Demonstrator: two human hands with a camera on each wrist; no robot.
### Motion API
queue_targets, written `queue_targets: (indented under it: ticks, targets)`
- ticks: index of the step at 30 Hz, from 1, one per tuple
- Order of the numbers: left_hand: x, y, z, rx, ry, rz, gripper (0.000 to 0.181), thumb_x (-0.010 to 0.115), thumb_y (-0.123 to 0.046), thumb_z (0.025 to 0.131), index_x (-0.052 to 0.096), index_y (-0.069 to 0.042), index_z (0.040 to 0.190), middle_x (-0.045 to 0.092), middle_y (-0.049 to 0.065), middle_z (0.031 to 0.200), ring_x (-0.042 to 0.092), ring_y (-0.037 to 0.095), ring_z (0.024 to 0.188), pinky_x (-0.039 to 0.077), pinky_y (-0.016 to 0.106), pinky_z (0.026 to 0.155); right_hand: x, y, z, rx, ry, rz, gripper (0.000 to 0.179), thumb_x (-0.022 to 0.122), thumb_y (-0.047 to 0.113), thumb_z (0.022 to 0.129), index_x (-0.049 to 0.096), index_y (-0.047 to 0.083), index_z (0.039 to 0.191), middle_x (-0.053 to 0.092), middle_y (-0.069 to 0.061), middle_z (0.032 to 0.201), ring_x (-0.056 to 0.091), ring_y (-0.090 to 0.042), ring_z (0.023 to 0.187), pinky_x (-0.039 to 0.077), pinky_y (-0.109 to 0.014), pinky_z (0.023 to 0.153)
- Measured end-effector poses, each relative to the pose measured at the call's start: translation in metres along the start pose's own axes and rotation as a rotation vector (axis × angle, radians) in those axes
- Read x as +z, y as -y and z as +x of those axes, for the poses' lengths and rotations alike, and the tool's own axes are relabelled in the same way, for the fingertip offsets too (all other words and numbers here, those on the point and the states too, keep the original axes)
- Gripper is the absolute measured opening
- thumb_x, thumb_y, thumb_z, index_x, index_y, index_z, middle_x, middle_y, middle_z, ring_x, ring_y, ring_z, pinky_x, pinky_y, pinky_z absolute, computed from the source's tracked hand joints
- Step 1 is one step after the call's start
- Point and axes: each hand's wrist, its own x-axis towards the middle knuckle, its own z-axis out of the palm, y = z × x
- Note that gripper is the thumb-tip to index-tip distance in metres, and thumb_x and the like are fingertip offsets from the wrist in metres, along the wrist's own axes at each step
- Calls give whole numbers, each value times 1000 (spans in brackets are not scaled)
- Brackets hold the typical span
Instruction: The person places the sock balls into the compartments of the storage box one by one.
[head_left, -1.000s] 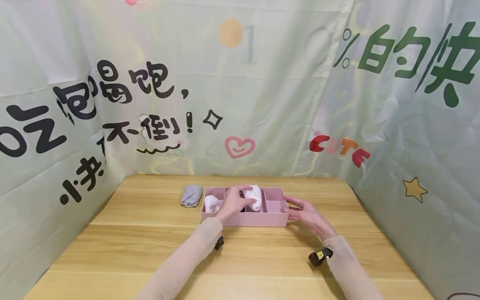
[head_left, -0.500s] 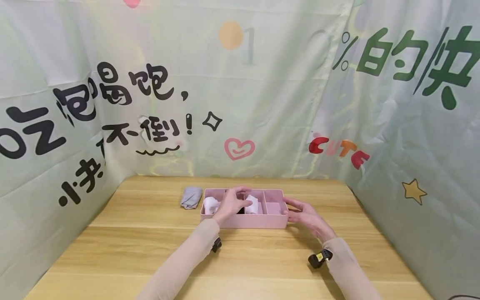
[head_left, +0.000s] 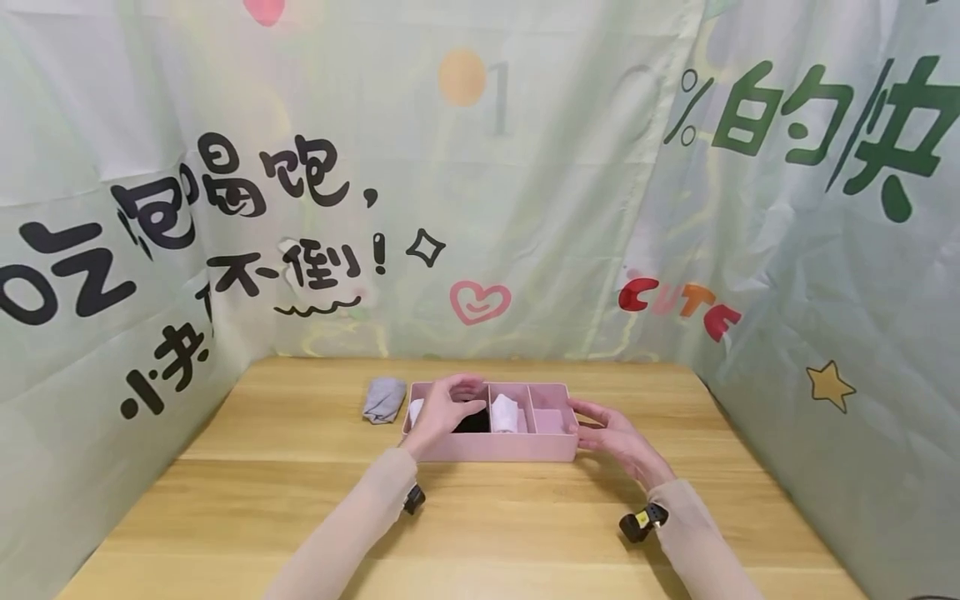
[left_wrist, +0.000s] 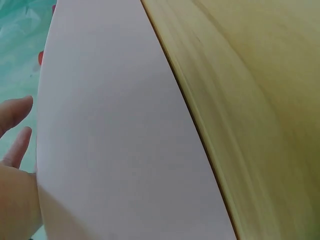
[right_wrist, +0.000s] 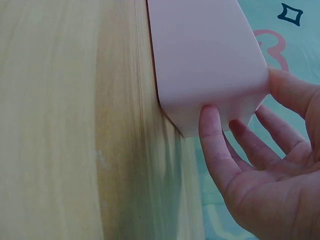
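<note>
A pink divided box (head_left: 495,448) stands on the table with its long side toward me. My left hand (head_left: 442,412) hovers over its left compartments, fingers spread and holding nothing that I can see. Beneath that hand lies a black cloth bundle (head_left: 472,421) in the second compartment. A white cloth bundle (head_left: 505,413), perhaps a rolled sock, sits in the third. Another white bundle (head_left: 416,410) in the leftmost compartment is mostly hidden by the hand. My right hand (head_left: 618,437) touches the box's right end with extended fingers; the right wrist view shows fingertips (right_wrist: 210,112) against the end wall.
To the left of the box, a folded grey cloth (head_left: 385,400) lies on the wooden table (head_left: 525,525). Printed fabric curtains (head_left: 555,208) hang behind and on both sides. The rightmost compartment (head_left: 551,421) shows bare pink surfaces.
My left hand set the white bundle down in the third compartment, let go of it and moved left, uncovering more of the black bundle. The right hand stayed at the box's end.
</note>
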Motion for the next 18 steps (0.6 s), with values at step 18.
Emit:
queue_targets:
  ticks: [18]
  targets:
    - [-42, 1, -11, 2, -118, -103, 30, 73, 1, 84, 67, 5, 113, 66, 30, 111, 67, 15, 91, 56, 22, 79, 0, -1, -1, 4, -9, -1, 63, 60, 5, 95, 31, -2, 151, 24, -26, 158, 51, -39, 126, 53, -40, 96]
